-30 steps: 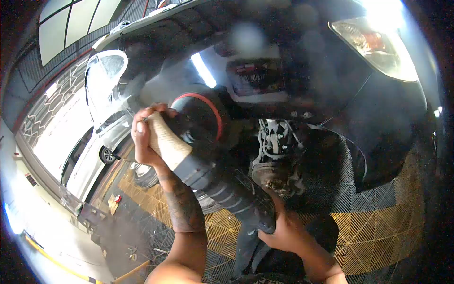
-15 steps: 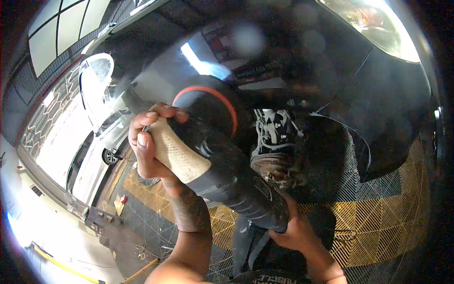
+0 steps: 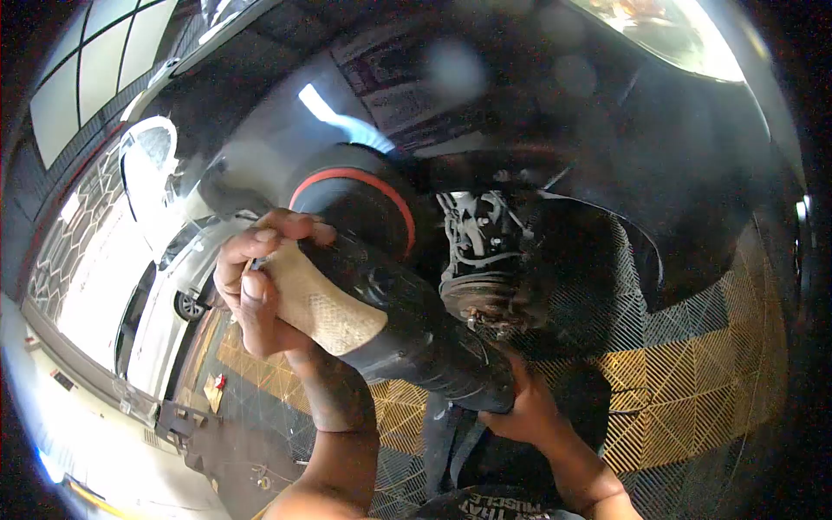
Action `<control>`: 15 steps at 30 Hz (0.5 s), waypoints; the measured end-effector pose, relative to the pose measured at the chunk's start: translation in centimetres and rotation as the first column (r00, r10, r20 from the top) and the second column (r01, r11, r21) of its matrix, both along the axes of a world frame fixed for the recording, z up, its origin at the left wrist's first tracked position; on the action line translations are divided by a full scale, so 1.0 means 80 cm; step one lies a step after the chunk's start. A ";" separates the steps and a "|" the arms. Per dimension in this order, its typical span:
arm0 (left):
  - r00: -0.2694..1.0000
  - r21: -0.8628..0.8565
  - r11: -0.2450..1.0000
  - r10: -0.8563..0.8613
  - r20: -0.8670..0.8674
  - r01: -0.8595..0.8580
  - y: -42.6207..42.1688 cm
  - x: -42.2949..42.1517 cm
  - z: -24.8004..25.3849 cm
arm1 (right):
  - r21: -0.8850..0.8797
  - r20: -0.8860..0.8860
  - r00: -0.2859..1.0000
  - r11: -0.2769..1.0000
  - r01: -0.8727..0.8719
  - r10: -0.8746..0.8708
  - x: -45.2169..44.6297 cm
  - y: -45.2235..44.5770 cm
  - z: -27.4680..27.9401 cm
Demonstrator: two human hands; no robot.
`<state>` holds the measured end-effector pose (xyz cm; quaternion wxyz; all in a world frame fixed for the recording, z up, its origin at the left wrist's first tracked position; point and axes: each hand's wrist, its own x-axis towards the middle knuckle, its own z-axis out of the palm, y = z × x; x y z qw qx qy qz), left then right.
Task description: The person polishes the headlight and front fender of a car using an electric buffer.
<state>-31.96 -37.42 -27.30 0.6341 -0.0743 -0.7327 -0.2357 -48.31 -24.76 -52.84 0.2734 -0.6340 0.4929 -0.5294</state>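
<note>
A black car polisher (image 3: 433, 351) with a beige textured cover (image 3: 321, 299) on its head spans the middle of the view. Its round backing pad, with a red-orange ring (image 3: 381, 186), lies against or very close to the glossy black fender (image 3: 520, 95); exact contact cannot be told. My left hand (image 3: 251, 282) is closed around the head, fingertips over the top and thumb along the beige cover. At the rear end, my right hand (image 3: 533, 412) wraps the handle, its fingers partly hidden behind the tool.
Below the fender, the open wheel arch shows a bare brake disc and hub (image 3: 485, 299). A headlight (image 3: 667, 35) sits at upper right. Black and yellow slatted tiles (image 3: 667, 390) cover the floor. A white car (image 3: 165, 312) stands outside at left.
The view has shifted, so the car and wheel hub appear further left and higher. The polisher head sits slightly lower against the fender. Both hands keep their hold.
</note>
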 end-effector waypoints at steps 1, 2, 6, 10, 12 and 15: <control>1.000 -0.003 1.000 0.020 0.021 -0.020 0.007 -0.013 0.000 | -0.048 0.000 0.999 0.998 0.035 -0.035 -0.002 0.004 -0.002; 1.000 -0.009 1.000 -0.003 0.021 0.003 0.008 -0.022 -0.001 | -0.096 0.000 0.998 0.993 0.069 -0.069 -0.004 0.008 -0.005; 0.984 -0.081 0.996 -0.020 0.177 0.035 0.019 -0.051 0.002 | -0.025 0.039 0.995 0.995 0.098 -0.097 -0.003 0.010 -0.028; 0.957 -0.114 0.990 -0.048 0.287 0.083 0.029 -0.080 0.004 | 0.002 0.028 0.987 0.988 0.156 -0.156 0.002 0.010 -0.057; 0.924 -0.173 0.980 -0.028 0.381 0.101 0.031 -0.094 0.008 | 0.026 0.066 0.986 0.988 0.152 -0.153 0.003 0.009 -0.062; 0.915 -0.184 0.977 -0.021 0.402 0.104 0.041 -0.120 0.011 | -0.058 0.133 0.973 0.979 0.196 -0.187 0.004 0.007 -0.062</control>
